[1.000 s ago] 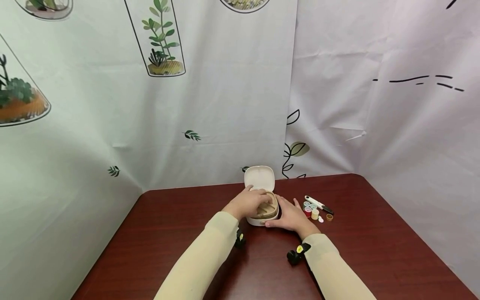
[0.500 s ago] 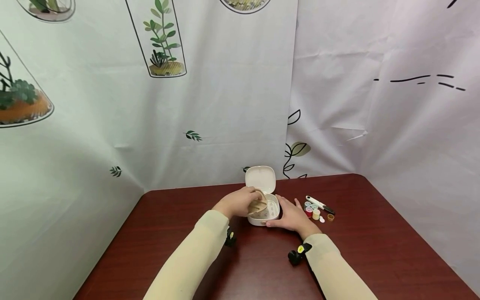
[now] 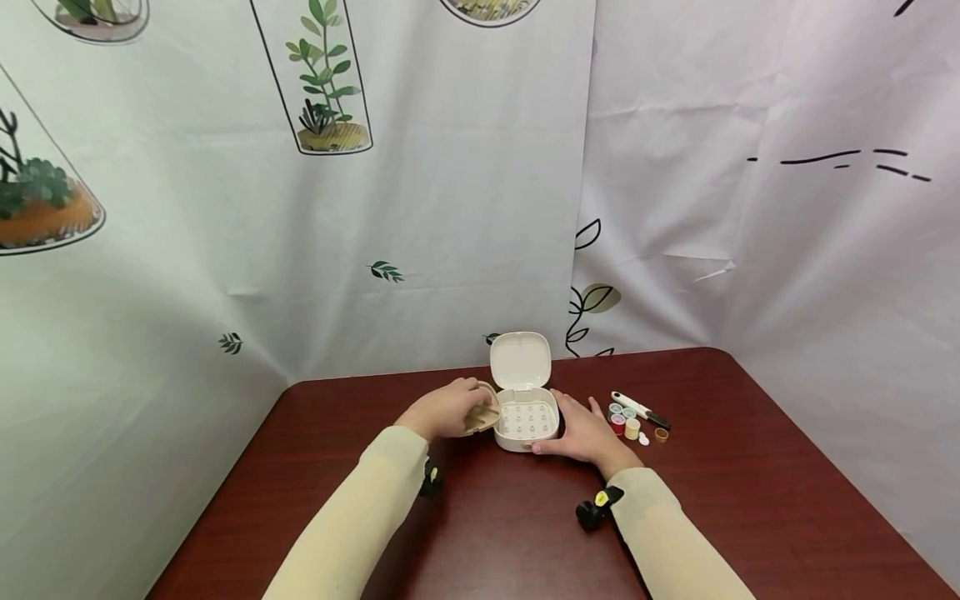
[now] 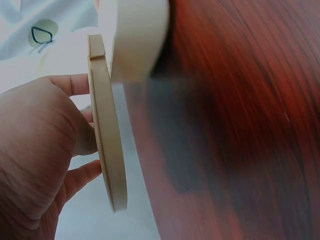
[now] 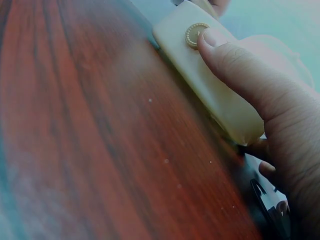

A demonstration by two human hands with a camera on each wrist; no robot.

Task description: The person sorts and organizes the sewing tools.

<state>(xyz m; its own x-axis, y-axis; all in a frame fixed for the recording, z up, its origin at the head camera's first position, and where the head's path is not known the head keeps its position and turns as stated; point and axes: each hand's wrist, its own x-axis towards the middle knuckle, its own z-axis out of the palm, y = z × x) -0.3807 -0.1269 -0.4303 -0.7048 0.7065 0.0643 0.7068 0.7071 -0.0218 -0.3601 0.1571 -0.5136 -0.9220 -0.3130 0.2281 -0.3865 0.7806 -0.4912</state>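
A white box [image 3: 517, 446] with a flip-up lid [image 3: 521, 358] stands open on the table; a small print covers its inside floor. My left hand [image 3: 446, 408] holds a beige tray insert [image 3: 482, 417] just left of the box. In the left wrist view the tray [image 4: 107, 130] appears edge-on, gripped between fingers and thumb. My right hand [image 3: 581, 433] grips the box's right front corner. Its thumb lies by a round gold button [image 5: 196, 35] on the box front, and the other fingers are partly hidden along the side.
Right of the box lie several small thread spools [image 3: 632, 428], a white-and-black slim tool [image 3: 637, 408], a little white piece [image 3: 643, 438] and a gold ring-shaped item [image 3: 661, 434]. The red-brown table [image 3: 510, 533] reaches back to a printed curtain [image 3: 450, 208].
My left hand has lifted the beige tray out of the box and carried it left, so the box's printed floor now shows. My right hand has stayed on the box.
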